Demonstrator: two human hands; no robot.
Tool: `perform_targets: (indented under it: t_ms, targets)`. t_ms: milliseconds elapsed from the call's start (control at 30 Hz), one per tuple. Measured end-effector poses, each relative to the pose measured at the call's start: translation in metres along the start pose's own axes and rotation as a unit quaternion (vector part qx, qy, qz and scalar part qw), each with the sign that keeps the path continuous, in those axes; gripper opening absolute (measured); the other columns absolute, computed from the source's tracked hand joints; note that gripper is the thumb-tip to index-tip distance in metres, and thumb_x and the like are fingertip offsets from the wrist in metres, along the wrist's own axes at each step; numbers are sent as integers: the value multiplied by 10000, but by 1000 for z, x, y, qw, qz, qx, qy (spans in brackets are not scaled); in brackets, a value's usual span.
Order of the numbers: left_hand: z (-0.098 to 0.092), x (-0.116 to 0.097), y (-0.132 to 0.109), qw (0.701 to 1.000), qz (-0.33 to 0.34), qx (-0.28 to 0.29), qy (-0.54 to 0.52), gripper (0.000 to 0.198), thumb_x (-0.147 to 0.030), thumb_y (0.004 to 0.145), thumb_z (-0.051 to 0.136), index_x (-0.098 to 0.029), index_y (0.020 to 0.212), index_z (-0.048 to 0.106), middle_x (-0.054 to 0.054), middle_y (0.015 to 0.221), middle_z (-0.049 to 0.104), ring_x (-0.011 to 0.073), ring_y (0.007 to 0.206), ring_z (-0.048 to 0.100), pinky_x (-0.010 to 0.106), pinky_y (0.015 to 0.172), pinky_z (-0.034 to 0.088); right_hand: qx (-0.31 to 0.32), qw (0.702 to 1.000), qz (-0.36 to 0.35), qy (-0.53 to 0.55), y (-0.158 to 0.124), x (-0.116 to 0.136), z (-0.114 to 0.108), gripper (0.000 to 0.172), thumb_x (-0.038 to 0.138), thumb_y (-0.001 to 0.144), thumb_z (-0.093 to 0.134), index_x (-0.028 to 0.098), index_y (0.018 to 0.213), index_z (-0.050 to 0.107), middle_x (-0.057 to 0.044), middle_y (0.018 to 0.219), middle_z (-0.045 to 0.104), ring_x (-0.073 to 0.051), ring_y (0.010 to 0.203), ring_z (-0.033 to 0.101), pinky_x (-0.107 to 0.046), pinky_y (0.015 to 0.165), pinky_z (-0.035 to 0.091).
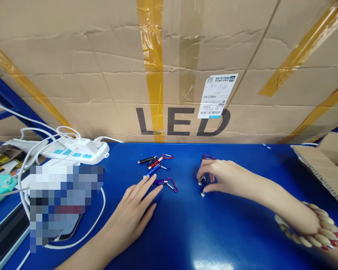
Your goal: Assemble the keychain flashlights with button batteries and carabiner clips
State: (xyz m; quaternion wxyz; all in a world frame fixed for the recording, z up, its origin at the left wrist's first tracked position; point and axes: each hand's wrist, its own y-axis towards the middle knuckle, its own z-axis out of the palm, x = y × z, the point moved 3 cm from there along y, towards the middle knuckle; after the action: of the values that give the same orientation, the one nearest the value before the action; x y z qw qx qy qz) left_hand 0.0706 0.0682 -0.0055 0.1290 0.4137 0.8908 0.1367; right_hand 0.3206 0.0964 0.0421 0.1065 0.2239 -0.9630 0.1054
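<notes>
My left hand (133,208) rests with fingers stretched out, its fingertips at a purple keychain flashlight (160,182) with a magenta carabiner. Just beyond lie a blue flashlight (152,171), a red one (156,162) and a black one (146,160). My right hand (219,176) is curved over the tabletop, thumb and fingers apart. Close to its thumb tip is a small round silver button cell (202,194), and another button cell (199,183) sits below the index finger. A small metallic piece (203,178) shows under the fingers. Behind them a red carabiner (208,157) is partly hidden.
A large cardboard box (115,86) marked LED stands across the back of the blue table (174,232). At left are a white power strip (101,153), tangled white cables and a phone (70,227), partly blurred out. An opened cardboard box (321,165) stands at right.
</notes>
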Motion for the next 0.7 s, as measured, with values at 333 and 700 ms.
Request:
perform_targets:
  t_ms: [333, 700]
  targets:
    - [1, 10, 3, 1000, -3, 7, -13, 268, -85, 913, 402, -187, 1000, 634, 77, 1048, 661, 224, 935, 599, 387, 816, 466, -2, 999, -12, -35, 7, 13, 13, 178, 75, 826, 540, 212, 811, 652, -9, 877, 658, -142, 737, 632, -233, 628, 435]
    - [7, -3, 1, 983, -89, 47, -154, 301, -92, 911, 385, -200, 1117, 576, 63, 926, 593, 211, 803, 558, 363, 735, 504, -127, 984, -92, 86, 11, 62, 57, 253, 290, 893, 513, 178, 1091, 623, -52, 1005, 627, -129, 726, 627, -234, 618, 496]
